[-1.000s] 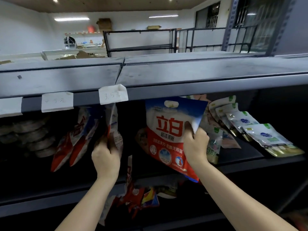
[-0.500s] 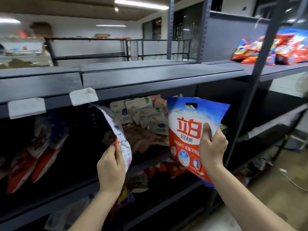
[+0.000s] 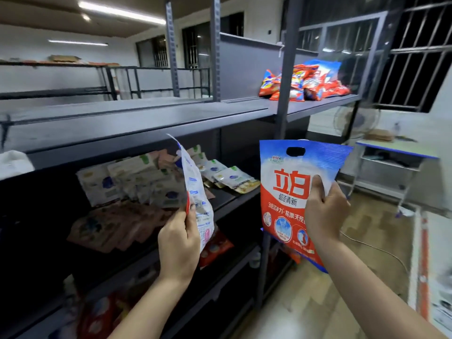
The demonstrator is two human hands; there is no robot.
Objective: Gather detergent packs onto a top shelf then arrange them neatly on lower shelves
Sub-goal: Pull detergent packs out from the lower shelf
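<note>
A grey upright post point(image 3: 285, 99) stands between you and the pile of red packs point(image 3: 305, 81) on the top shelf point(image 3: 137, 118). Pale pouches point(image 3: 137, 179) lie on the shelf below, behind your left hand point(image 3: 179, 243). That hand pinches a detergent pack point(image 3: 195, 189) by its lower edge, edge-on to you, long axis upright and leaning left. Your right hand point(image 3: 325, 214) grips the red and blue detergent bag point(image 3: 291, 192) at its right side, front facing you, handle hole up, held in the air beside the rack.

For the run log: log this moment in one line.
left hand: holds edge-on pack | right hand: holds red-blue pack | top-shelf pile: apart
</note>
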